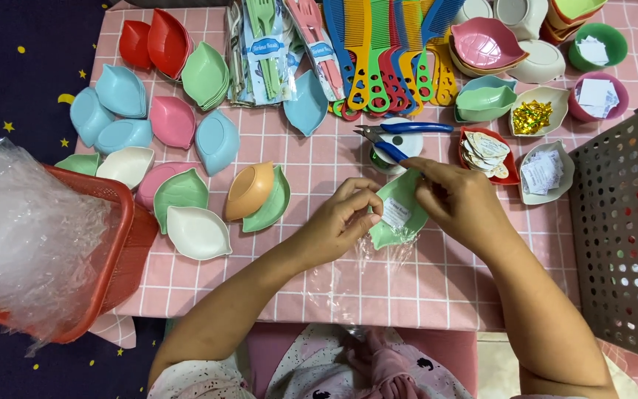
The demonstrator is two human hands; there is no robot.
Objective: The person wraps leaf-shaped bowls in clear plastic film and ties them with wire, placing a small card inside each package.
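Hands worked one green leaf dish [400, 210], just below the blue-handled cutters [400, 137]. Left hand [337, 222] pinched its left rim, grip clamped; right hand [455, 199] clamped the right edge over a white label [395, 213]. Best to keep the clear wrap [356, 277] taut, label flat.

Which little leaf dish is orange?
The orange leaf dish lies tilted inside a green leaf dish, left of the left hand. It is the only orange one among the loose dishes.

One head-worn view looks steeply down, close over the pink table [437, 288].
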